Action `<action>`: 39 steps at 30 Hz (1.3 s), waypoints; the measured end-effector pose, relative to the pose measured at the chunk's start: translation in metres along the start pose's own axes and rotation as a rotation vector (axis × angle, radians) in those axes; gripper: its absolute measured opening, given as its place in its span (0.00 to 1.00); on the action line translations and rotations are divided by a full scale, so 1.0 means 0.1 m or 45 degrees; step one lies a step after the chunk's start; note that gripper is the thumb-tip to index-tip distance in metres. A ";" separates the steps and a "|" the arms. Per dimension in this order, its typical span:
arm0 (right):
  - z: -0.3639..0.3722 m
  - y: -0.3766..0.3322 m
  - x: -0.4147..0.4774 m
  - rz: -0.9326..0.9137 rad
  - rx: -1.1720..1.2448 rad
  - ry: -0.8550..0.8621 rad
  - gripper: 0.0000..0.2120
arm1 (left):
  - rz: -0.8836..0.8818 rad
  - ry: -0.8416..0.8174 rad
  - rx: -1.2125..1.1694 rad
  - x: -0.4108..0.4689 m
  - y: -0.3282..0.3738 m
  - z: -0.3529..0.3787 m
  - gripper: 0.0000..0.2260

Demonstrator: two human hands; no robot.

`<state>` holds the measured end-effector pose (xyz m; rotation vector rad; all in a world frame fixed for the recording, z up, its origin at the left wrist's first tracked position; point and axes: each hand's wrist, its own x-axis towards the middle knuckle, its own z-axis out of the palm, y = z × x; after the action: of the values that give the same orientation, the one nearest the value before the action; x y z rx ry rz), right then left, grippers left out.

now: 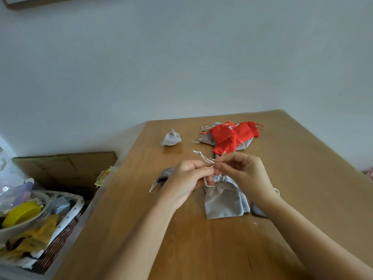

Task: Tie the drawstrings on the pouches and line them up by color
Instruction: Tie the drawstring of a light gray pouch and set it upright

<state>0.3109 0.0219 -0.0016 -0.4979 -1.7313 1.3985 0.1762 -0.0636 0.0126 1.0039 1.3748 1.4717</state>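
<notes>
Pinching the drawstring with left hand and right hand, raising the pouch neck off the desk for knotting

no legible text, yellow-green printed packet at left, its lettering too blurred to read

Both bare forearms reach in from the lower edge, the left from about 7 o'clock and the right from 4 o'clock. The 2 hands meet fingertip to fingertip. The left hand and right hand each curl their fingers, pinching a drawstring whose end points toward 11 o'clock.
</notes>
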 end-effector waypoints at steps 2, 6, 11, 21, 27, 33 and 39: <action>-0.03 0.02 0.01 0.008 -0.015 0.034 0.04 | 0.044 -0.052 0.029 -0.02 0.00 0.01 0.04; -0.03 0.05 0.01 -0.054 -0.155 0.004 0.05 | 0.027 0.100 -0.074 -0.01 -0.01 0.04 0.10; 0.00 0.07 0.03 0.036 -0.043 -0.091 0.08 | -0.082 -0.016 -0.476 0.00 0.08 -0.02 0.09; -0.05 0.01 -0.01 0.356 0.352 -0.320 0.09 | 0.256 0.239 0.326 -0.06 0.14 -0.19 0.06; 0.02 -0.02 -0.02 0.365 0.330 -0.347 0.18 | 1.003 0.549 0.993 -0.03 -0.02 -0.08 0.04; 0.06 0.04 0.00 0.400 0.385 -0.277 0.21 | 1.318 0.537 1.233 0.00 -0.10 -0.06 0.04; 0.02 0.09 0.03 0.593 0.651 -0.273 0.13 | 1.447 0.438 1.323 0.02 -0.13 -0.05 0.02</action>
<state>0.3055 0.0254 -0.0093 -0.4925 -1.3798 2.2149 0.1719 -0.0632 -0.0002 2.5902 2.0138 1.6902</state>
